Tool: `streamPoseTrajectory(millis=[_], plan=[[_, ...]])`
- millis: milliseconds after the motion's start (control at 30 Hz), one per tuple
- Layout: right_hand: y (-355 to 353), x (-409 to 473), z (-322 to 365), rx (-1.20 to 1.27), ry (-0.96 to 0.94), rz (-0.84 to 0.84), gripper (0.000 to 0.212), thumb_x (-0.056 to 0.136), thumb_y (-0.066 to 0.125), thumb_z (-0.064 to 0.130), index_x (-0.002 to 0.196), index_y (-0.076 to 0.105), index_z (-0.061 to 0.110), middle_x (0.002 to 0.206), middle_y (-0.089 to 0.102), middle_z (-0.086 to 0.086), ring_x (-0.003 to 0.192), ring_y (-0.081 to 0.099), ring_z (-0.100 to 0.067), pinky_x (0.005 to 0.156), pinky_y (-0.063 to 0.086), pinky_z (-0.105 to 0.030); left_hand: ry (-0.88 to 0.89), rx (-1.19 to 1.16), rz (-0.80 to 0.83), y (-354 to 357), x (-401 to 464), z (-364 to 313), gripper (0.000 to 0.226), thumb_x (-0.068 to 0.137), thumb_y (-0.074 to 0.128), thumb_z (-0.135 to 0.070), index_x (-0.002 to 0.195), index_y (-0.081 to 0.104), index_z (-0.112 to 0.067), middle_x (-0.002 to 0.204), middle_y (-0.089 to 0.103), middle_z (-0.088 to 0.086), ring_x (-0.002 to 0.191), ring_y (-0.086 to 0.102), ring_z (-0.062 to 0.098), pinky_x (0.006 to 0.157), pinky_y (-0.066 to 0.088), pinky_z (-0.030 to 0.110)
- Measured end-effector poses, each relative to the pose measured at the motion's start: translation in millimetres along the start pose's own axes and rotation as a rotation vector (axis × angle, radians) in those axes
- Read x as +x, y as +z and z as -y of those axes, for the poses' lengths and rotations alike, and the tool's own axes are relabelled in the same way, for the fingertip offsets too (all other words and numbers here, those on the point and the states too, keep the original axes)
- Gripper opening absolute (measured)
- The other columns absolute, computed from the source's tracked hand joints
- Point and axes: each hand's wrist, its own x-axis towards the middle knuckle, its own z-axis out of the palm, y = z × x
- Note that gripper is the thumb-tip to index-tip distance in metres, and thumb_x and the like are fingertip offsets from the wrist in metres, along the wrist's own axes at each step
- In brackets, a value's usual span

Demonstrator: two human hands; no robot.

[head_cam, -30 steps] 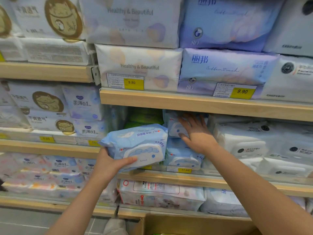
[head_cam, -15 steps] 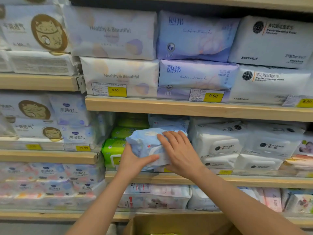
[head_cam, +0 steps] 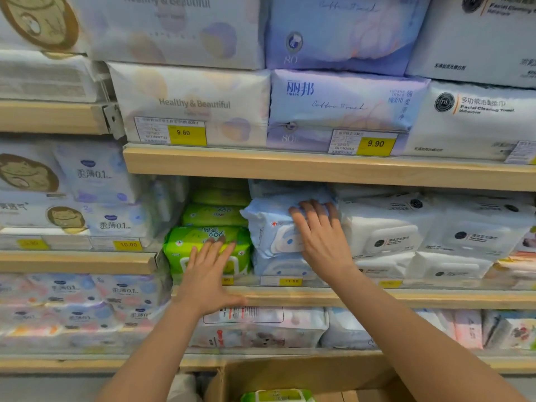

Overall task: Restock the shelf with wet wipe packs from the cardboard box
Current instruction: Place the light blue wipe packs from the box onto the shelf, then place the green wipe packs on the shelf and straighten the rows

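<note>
A light blue wet wipe pack lies on top of another blue pack on the middle wooden shelf. My right hand rests flat on its front with fingers spread. My left hand is open in front of a green wet wipe pack just to the left, fingertips touching it. The cardboard box stands open at the bottom centre, with a green pack showing inside.
White lidded wipe packs fill the shelf to the right of the blue stack. More green packs are stacked behind the front one. Large tissue packs sit on the shelf above, yellow price tags on the edges.
The blue pack went from both hands onto the shelf stack. My left hand let go and moved left to the green pack. My right hand stays pressed on the blue pack.
</note>
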Motion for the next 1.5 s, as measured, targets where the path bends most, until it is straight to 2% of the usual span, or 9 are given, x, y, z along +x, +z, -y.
streamPoseTrajectory(millis=[267, 467, 600, 833, 1067, 1267, 1400, 1467, 1500], plan=[[-3, -6, -5, 0.146, -0.035, 0.094, 0.084, 0.062, 0.061, 0.057, 0.129, 0.038, 0.013, 0.127, 0.048, -0.015, 0.123, 0.039, -0.034, 0.107, 0.019, -0.051, 0.008, -0.009, -0.046, 4, 1, 1, 0.124, 0.041, 0.035, -0.088, 0.148, 0.012, -0.03, 0.157, 0.013, 0.0, 0.145, 0.003, 0.024, 0.114, -0.006, 0.04], [-18, -4, -6, 0.153, -0.068, 0.122, 0.082, 0.061, 0.068, 0.055, 0.126, 0.04, 0.014, 0.122, 0.052, -0.013, 0.119, 0.046, -0.033, 0.103, 0.035, -0.052, -0.018, -0.163, -0.058, -4, 5, -5, 0.092, 0.072, 0.06, -0.063, 0.147, 0.022, -0.024, 0.155, 0.023, 0.004, 0.143, 0.015, 0.025, 0.116, 0.01, 0.042], [-34, -2, -4, 0.186, -0.099, 0.076, 0.082, 0.06, 0.074, 0.05, 0.126, 0.042, 0.013, 0.116, 0.055, -0.012, 0.111, 0.052, -0.032, 0.098, 0.042, -0.05, 0.009, -0.226, -0.145, -18, -1, -15, 0.072, 0.084, 0.045, -0.056, 0.144, 0.032, -0.019, 0.149, 0.034, 0.005, 0.137, 0.031, 0.023, 0.111, 0.027, 0.036], [-61, -58, 14, 0.346, -0.289, -0.034, 0.049, 0.084, 0.053, 0.037, 0.124, 0.045, 0.011, 0.121, 0.056, -0.011, 0.111, 0.051, -0.026, 0.089, 0.045, -0.037, 0.03, -0.277, -0.267, 5, -68, -32, 0.046, 0.086, 0.042, -0.046, 0.12, 0.053, -0.018, 0.113, 0.059, 0.003, 0.101, 0.057, 0.019, 0.075, 0.051, 0.035], [2, -180, 51, 0.447, -0.384, 0.378, 0.056, 0.074, 0.054, 0.052, 0.121, 0.05, 0.022, 0.115, 0.059, 0.004, 0.103, 0.049, -0.013, 0.083, 0.046, -0.025, 0.069, -0.143, 0.041, 96, -147, -7, 0.045, 0.087, 0.041, -0.045, 0.124, 0.049, -0.022, 0.116, 0.063, 0.0, 0.105, 0.055, 0.014, 0.077, 0.056, 0.03], [67, -242, 83, 0.514, -0.406, 0.732, 0.074, 0.056, 0.066, 0.065, 0.118, 0.05, 0.026, 0.103, 0.066, 0.014, 0.089, 0.062, -0.005, 0.071, 0.052, -0.017, 0.079, -0.072, 0.224, 142, -179, 8, 0.061, 0.089, 0.039, -0.051, 0.144, 0.032, -0.026, 0.153, 0.029, -0.002, 0.137, 0.02, 0.01, 0.098, 0.042, 0.036], [98, -261, 101, 0.486, -0.24, 0.873, 0.088, 0.048, 0.078, 0.062, 0.122, 0.052, 0.024, 0.107, 0.067, 0.008, 0.095, 0.066, -0.013, 0.079, 0.055, -0.031, 0.08, -0.052, 0.228, 149, -179, 10, 0.063, 0.089, 0.039, -0.047, 0.147, 0.027, -0.023, 0.156, 0.02, -0.002, 0.14, 0.016, 0.012, 0.103, 0.036, 0.035], [112, -267, 105, 0.488, -0.125, 0.972, 0.074, 0.075, 0.057, 0.064, 0.136, 0.039, 0.025, 0.132, 0.053, 0.001, 0.121, 0.051, -0.024, 0.098, 0.042, -0.046, 0.066, -0.088, 0.244, 153, -181, 12, 0.062, 0.091, 0.036, -0.045, 0.148, 0.024, -0.024, 0.158, 0.015, -0.004, 0.142, 0.012, 0.011, 0.108, 0.031, 0.034], [117, -267, 105, 0.502, -0.03, 1.03, 0.075, 0.081, 0.028, 0.074, 0.141, 0.03, 0.028, 0.14, 0.043, -0.001, 0.129, 0.041, -0.025, 0.104, 0.034, -0.048, 0.058, -0.113, 0.241, 154, -181, 12, 0.061, 0.092, 0.034, -0.044, 0.148, 0.021, -0.025, 0.158, 0.011, -0.005, 0.143, 0.009, 0.01, 0.113, 0.026, 0.035]])
